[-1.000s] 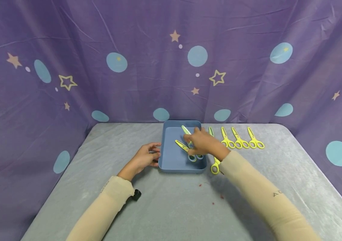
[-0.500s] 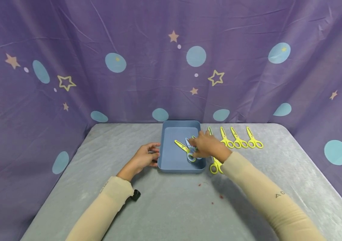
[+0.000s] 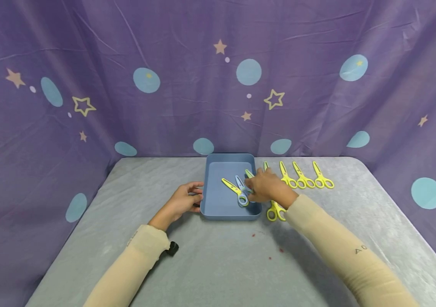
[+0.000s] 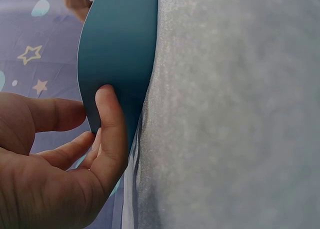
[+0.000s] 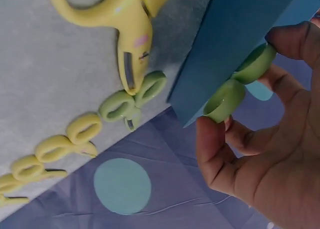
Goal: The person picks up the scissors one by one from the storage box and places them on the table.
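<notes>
A shallow blue tray (image 3: 218, 209) stands on the table in the head view. Inside it lie scissors with a yellow blade cover (image 3: 229, 185) and, beside them, blue scissors (image 3: 239, 183). My right hand (image 3: 265, 186), over the tray's right side, pinches green scissors (image 5: 225, 100) by their handle loops; their tip points away into the tray. The hand hides part of the blue pair. At the tray's left wall, my left hand (image 3: 182, 199) touches the outside with relaxed fingers (image 4: 114, 121).
Right of the tray lie other green scissors (image 5: 120, 104), partly hidden by my right hand in the head view, and nearer yellow scissors (image 3: 274, 212). Several yellow scissors (image 3: 303, 178) form a row farther right. A purple curtain (image 3: 179, 106) hangs behind the table.
My right hand has shifted right and slightly nearer with the green scissors, lowering them beside the blue pair, which has come into view. The left hand stays at the tray.
</notes>
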`<move>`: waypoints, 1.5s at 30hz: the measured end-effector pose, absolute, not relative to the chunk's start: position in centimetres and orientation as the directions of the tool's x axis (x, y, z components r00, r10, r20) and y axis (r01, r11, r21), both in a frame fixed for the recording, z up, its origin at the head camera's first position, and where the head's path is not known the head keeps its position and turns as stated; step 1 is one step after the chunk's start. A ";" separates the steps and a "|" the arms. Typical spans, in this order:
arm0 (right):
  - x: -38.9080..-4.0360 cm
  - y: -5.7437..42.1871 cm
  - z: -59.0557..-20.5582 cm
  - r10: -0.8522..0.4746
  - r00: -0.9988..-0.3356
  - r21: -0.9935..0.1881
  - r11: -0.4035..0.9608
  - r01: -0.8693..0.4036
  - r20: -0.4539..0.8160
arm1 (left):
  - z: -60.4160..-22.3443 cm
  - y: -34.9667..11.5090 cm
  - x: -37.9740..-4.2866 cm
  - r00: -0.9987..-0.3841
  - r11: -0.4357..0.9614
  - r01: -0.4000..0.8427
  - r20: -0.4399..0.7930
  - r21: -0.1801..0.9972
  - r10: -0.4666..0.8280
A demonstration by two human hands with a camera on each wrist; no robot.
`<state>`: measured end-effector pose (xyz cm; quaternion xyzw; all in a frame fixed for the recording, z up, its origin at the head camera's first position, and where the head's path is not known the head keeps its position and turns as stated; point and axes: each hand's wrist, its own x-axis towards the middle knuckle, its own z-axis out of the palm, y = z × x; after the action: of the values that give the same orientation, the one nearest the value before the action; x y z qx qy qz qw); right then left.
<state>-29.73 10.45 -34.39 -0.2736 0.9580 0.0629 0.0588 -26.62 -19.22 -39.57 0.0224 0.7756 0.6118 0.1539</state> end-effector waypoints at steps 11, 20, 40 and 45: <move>-30.3 11.7 -34.5 -0.571 -0.804 -0.113 0.821 -0.560 -0.168 | -39.5 -19.2 -26.7 -0.957 0.249 -0.153 -0.207 0.956 0.205; -30.2 12.9 -34.3 -0.546 -0.827 -0.196 0.833 -0.518 -0.135 | -39.4 -19.0 -26.5 -0.954 0.248 -0.159 -0.214 0.956 0.210; -28.9 16.6 -34.5 -0.480 -0.876 -0.243 0.845 -0.477 0.050 | -39.5 -18.9 -26.6 -0.955 0.248 -0.169 -0.221 0.954 0.199; -28.6 17.3 -34.6 -0.490 -0.867 -0.201 0.843 -0.499 0.093 | -39.5 -19.0 -26.6 -0.955 0.249 -0.169 -0.221 0.954 0.200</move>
<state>-28.57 17.25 -34.56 -0.2576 0.9598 -0.1096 -0.0191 -26.63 -18.98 -39.49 0.0100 0.7757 0.6128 0.1504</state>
